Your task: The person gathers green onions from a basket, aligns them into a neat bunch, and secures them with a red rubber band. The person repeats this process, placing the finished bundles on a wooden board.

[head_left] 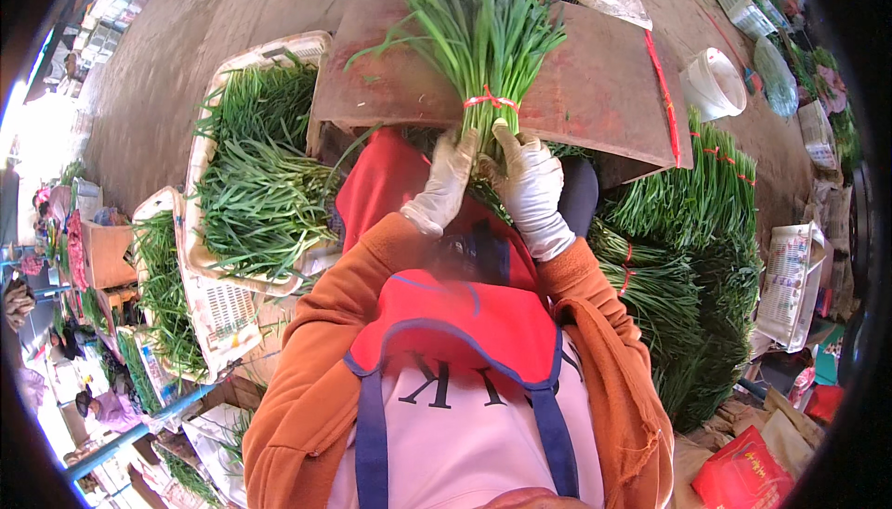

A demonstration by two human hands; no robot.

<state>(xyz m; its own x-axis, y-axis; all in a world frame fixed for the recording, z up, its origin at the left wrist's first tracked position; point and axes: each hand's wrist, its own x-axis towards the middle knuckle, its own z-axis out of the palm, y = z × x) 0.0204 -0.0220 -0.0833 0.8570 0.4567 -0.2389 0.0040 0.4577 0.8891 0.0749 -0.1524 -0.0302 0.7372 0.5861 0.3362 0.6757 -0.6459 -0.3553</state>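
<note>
A bunch of green garlic chives [481,42] lies with its leaves pointing away from me over a wooden board table [585,77]. A red tie [490,100] is wound around its stems. My left hand [449,174], in a whitish glove, grips the stem ends from the left. On the right, my gloved right hand [527,173] holds the same stems below the tie, its thumb laid along them. The lowest stem ends are partly hidden by my fingers. Both hands are at the table's near edge, over my red apron [453,307].
A white plastic crate [261,42] of loose chives stands at my left, with another crate [164,195] beside it. Tied chive bunches [683,251] are piled at my right. Beyond the table's right edge is a white bucket [714,84]. A red bag [742,471] lies at lower right.
</note>
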